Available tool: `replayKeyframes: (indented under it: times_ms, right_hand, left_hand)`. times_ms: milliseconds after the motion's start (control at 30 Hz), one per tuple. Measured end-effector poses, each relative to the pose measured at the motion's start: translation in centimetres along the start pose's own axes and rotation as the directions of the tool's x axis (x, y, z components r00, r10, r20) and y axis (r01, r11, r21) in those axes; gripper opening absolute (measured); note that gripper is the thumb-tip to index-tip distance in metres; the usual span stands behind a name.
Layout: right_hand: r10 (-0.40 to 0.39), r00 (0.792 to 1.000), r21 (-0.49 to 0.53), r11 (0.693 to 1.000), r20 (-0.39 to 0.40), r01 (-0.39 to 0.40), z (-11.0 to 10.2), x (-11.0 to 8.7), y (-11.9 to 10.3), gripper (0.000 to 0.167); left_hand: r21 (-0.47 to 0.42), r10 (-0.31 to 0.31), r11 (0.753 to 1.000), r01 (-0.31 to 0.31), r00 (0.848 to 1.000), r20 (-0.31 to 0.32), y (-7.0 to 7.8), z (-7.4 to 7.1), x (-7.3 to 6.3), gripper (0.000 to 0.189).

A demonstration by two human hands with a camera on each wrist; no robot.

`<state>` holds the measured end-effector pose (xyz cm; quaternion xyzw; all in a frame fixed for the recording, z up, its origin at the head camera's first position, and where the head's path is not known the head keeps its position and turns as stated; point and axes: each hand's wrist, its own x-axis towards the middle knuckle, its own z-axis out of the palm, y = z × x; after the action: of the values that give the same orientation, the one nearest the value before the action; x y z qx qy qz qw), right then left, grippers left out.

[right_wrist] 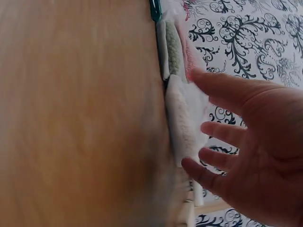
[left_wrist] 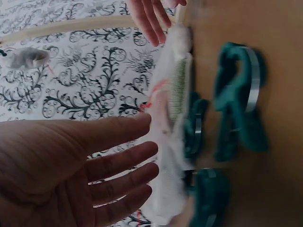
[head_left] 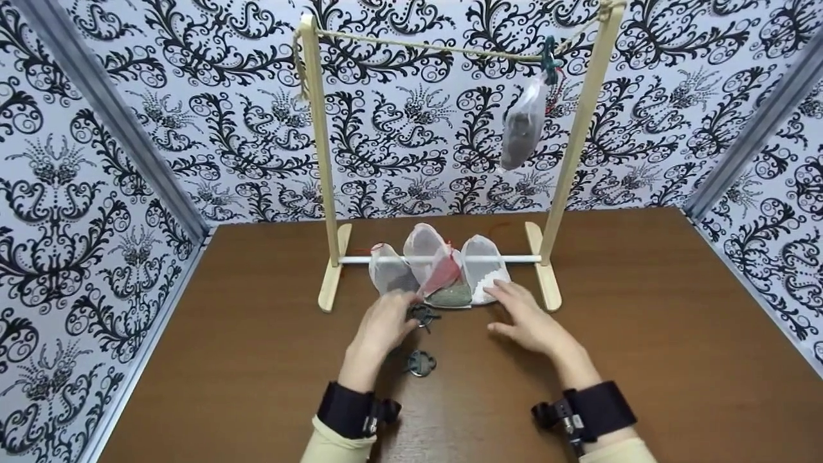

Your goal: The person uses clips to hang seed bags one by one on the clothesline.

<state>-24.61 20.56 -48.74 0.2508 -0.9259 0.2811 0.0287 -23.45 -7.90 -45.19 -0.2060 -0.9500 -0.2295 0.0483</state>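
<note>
I have both hands low over the table (head_left: 643,334), in front of the rack (head_left: 443,258); my left hand (head_left: 384,323) is released, fingers straight and loose, fingertips at the near edge of the left pouch (head_left: 390,275) and just above a clip (head_left: 423,315); the wrist view shows that palm (left_wrist: 71,175) bare, grasping nothing. My right hand (head_left: 524,321) is likewise released, fingers spread, tips touching the near edge of the right pouch (head_left: 483,270); its wrist view shows the fingers (right_wrist: 222,132) against the white mesh (right_wrist: 182,118). The mesh pouches lie in a bunch on the table under the rack's white bar, a red one (head_left: 443,273) and a green one (head_left: 452,294) between the two white ones. A second clip (head_left: 420,363) lies nearer me, by my left wrist. One filled pouch (head_left: 524,125) hangs from the cord (head_left: 424,46) by a green clip (head_left: 550,56), near the right post.
</note>
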Motion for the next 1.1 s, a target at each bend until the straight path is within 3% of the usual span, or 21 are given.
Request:
replayKeyframes:
  times_ms: [167, 300, 500, 700, 900, 1000, 1100]
  right_hand:
    - [0.025, 1.0, -0.092, 0.995, -0.013, -0.026, 0.7, -0.8, -0.6, 0.059]
    - [0.036, 0.997, -0.18, 0.982, -0.061, -0.047, 0.5, -1.3, -1.3, 0.049]
    - [0.021, 0.999, -0.208, 0.978, -0.036, -0.028, -0.3, -1.9, -2.1, 0.035]
    - [-0.021, 0.998, -0.167, 0.986, 0.054, 0.029, -0.3, -1.7, -3.0, 0.028]
    - [-0.041, 0.988, -0.054, 0.997, 0.148, 0.049, 0.4, -1.2, -4.1, 0.031]
    - [-0.056, 0.989, -0.001, 0.998, 0.138, 0.057, 0.5, -1.0, -4.4, 0.032]
    - [-0.054, 0.995, 0.046, 0.998, 0.081, 0.05, 0.4, -0.8, -4.4, 0.034]
  left_hand:
    - [0.062, -0.004, 0.998, 0.002, 1.0, 0.029, -0.5, 1.4, -0.2, 0.024]
    - [0.1, 0.004, 0.995, -0.005, 1.0, 0.013, -0.7, 2.1, -0.2, 0.014]
    - [0.132, 0.008, 0.991, -0.008, 1.0, 0.001, -1.0, 2.3, 0.0, 0.01]
    - [0.068, 0.036, 0.997, -0.038, 0.999, 0.032, -1.6, 2.1, 0.3, 0.006]
    - [-0.024, 0.099, 0.995, -0.099, 0.995, -0.025, -1.4, 2.2, 0.5, 0.006]
    - [-0.057, 0.126, 0.99, -0.13, 0.99, -0.065, -1.0, 2.2, 0.7, 0.007]
    - [-0.08, 0.151, 0.984, -0.158, 0.985, -0.086, -0.5, 2.2, 0.8, 0.009]
